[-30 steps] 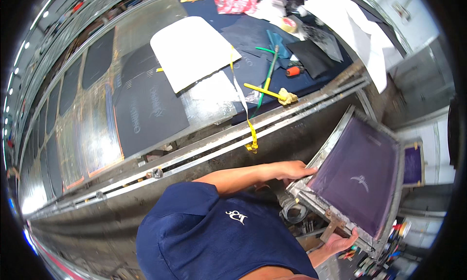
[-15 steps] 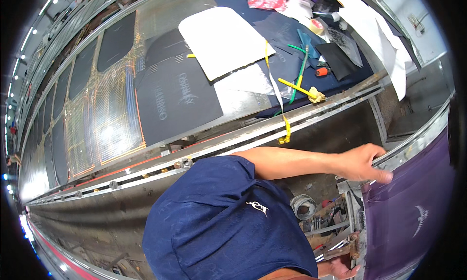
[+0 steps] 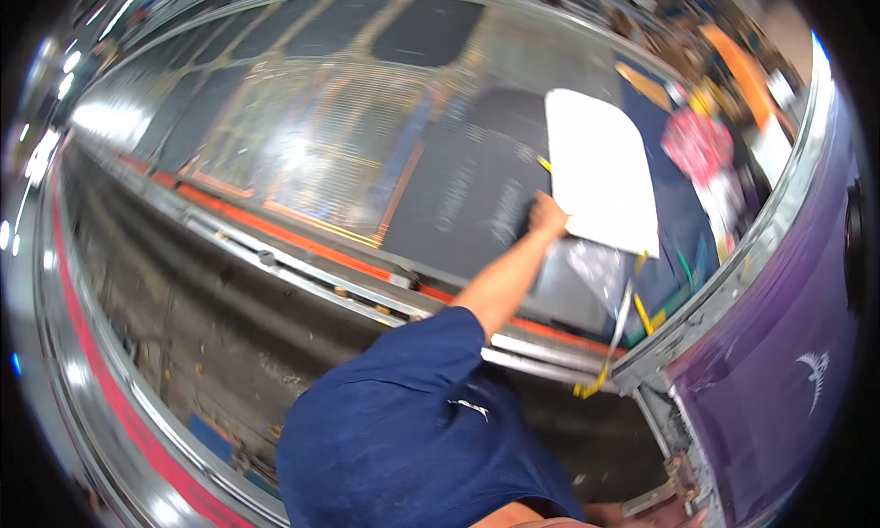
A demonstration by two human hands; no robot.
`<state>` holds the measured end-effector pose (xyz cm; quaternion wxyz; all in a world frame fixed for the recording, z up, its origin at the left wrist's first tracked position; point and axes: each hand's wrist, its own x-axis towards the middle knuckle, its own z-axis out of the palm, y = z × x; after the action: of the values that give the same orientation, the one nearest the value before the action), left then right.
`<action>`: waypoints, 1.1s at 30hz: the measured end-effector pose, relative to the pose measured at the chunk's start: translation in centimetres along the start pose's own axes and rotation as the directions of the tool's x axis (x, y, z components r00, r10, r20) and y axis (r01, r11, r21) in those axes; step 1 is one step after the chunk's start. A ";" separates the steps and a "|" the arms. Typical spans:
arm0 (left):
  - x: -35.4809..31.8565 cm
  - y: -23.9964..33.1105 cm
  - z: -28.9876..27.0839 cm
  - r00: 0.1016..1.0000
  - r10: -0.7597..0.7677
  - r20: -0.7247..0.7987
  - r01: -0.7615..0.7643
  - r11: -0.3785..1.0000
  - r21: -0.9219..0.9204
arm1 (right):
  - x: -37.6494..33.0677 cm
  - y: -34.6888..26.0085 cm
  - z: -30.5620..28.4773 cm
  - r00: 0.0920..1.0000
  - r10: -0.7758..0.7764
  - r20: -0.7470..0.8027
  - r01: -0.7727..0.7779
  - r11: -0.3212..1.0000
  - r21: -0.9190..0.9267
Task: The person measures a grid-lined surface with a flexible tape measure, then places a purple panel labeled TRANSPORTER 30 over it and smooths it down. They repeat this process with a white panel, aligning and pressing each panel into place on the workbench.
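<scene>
My left arm stretches over a long printing table, and my left hand (image 3: 550, 218) is curled at the near-left corner of a white sheet (image 3: 600, 170). Motion blur hides what its fingers hold. Dark fabric panels (image 3: 458, 198) with pale printed marks lie under and beside that sheet. At the lower right, a purple printing screen (image 3: 752, 372) in a metal frame stands tilted close to me. My right hand (image 3: 692, 519) is partly cut off at the bottom edge, its fingers around the frame's near side by a metal bracket (image 3: 653, 502).
Metal rails (image 3: 532, 368) with an orange strip run along the table's near edge. A yellow-and-white measuring tape (image 3: 623, 319) hangs over it. A red-and-white plastic bundle (image 3: 697, 148) lies at the far right. A floor channel (image 3: 174, 280) runs left of me.
My view has swung left. My left hand has left the upper edge of the screen frame and reached across to the white sheet. My right hand stays low by the frame.
</scene>
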<state>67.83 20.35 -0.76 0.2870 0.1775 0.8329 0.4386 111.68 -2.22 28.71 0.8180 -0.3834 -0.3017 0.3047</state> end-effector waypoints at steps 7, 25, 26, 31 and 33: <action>6.2 5.5 -10.2 0.943 0.259 0.210 -0.144 0.884 -0.445 | -0.8 11.5 8.6 0.851 0.478 0.216 -0.495 0.868 0.030; 1.5 -25.9 -69.5 0.989 0.139 0.046 -0.057 0.656 -0.753 | -25.4 22.3 7.9 0.531 0.769 0.356 -0.803 0.591 -0.079; 1.7 -27.3 -69.3 0.984 0.148 0.103 -0.011 0.619 -0.785 | -26.4 22.8 7.5 0.590 0.745 0.311 -0.763 0.641 -0.087; 2.6 -30.8 -67.6 0.951 0.091 0.294 0.195 0.562 -0.804 | -28.1 23.1 5.5 0.550 0.780 0.300 -0.783 0.606 -0.141; 3.3 -31.1 -67.3 0.939 0.084 0.334 0.232 0.562 -0.794 | -28.1 23.0 5.0 0.602 0.763 0.237 -0.749 0.642 -0.162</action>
<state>21.30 -37.34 2.63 0.4917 0.0592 0.4769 0.7261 84.19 -8.54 5.37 0.5511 -0.4458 -0.2322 0.6661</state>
